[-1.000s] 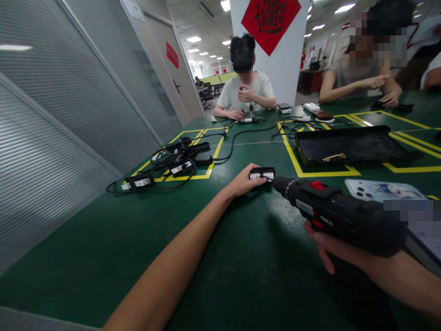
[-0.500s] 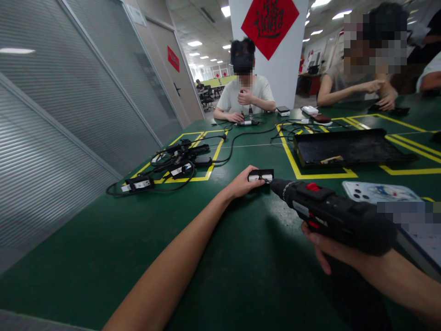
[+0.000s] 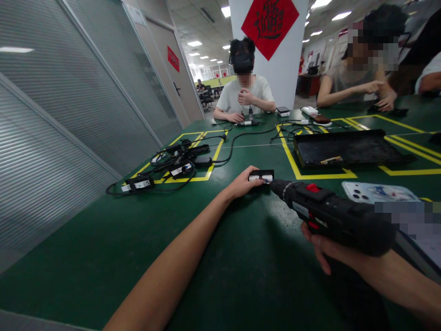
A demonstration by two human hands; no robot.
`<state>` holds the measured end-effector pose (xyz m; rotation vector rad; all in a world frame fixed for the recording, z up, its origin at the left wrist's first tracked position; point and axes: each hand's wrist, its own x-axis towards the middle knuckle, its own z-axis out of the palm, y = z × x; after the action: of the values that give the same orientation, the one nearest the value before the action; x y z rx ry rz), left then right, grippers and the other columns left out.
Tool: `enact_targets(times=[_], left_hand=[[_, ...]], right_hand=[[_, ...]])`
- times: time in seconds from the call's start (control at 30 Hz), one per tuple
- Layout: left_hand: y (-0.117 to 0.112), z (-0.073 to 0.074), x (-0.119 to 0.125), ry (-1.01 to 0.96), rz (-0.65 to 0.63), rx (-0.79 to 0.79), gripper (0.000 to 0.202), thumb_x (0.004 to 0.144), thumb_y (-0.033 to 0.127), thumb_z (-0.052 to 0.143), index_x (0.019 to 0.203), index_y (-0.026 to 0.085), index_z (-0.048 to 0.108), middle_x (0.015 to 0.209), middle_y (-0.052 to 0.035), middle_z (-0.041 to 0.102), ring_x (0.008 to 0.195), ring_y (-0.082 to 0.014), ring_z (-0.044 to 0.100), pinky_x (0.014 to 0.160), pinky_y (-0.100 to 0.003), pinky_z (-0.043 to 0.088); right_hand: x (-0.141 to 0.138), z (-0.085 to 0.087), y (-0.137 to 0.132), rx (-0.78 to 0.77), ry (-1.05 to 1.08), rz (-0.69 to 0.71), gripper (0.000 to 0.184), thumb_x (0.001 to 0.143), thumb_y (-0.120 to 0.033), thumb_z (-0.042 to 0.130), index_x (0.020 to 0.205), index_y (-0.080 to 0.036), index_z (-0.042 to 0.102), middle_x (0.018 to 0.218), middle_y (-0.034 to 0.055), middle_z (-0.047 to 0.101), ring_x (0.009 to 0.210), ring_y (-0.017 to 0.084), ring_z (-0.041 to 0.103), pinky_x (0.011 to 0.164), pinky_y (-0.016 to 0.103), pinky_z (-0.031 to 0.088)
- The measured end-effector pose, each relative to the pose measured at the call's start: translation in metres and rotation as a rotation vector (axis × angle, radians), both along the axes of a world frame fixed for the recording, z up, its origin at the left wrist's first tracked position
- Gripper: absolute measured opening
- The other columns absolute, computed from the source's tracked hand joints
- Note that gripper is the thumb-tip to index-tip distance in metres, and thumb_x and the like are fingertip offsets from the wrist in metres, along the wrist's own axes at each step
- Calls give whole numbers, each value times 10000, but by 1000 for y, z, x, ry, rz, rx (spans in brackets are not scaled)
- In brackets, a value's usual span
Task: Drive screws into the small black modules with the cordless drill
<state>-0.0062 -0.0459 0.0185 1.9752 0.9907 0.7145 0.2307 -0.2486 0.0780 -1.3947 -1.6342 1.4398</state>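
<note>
On the green table (image 3: 220, 257), my left hand (image 3: 244, 183) grips the left end of a small black box with a white label (image 3: 267, 174). Its thumb lies along the near face. My right hand (image 3: 330, 246) is wrapped round the handle of a black cordless drill with red parts (image 3: 330, 211). The drill points left, and its bit reaches the near right side of the box; whether it touches a screw is too small to tell. The drill body hides part of the right hand's fingers.
Left of the box lie several black adapters with cables (image 3: 182, 163) within yellow tape. A black tray (image 3: 354, 149) stands at the right. A phone in a pale case (image 3: 379, 191) lies beside the drill. Two people sit across the table, one in a white shirt (image 3: 246, 94).
Almost nothing differs. Both hands, the black box and the drill keep their places. The person at the right has shifted their head slightly.
</note>
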Motion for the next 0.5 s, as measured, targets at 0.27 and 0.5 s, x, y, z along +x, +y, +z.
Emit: enact_targets(times=[0.27, 0.5], left_hand=[[3, -2, 0, -22, -8, -15, 463, 736, 458, 604, 1083, 176, 482, 907, -9, 562, 775, -151, 528, 694, -259, 421], [1, -1, 0, -3, -12, 27, 483, 736, 487, 607, 1080, 170, 491, 933, -23, 563, 795, -153, 531, 695, -255, 423]], right_hand=[[-1, 5, -2, 16, -55, 0, 222, 880, -414, 485, 938, -235, 603, 708, -21, 637, 679, 165, 606, 778, 330, 434], [-8, 1, -5, 60, -109, -19, 246, 828, -470, 528, 890, -251, 620, 657, -12, 651, 692, 188, 635, 650, 300, 499]])
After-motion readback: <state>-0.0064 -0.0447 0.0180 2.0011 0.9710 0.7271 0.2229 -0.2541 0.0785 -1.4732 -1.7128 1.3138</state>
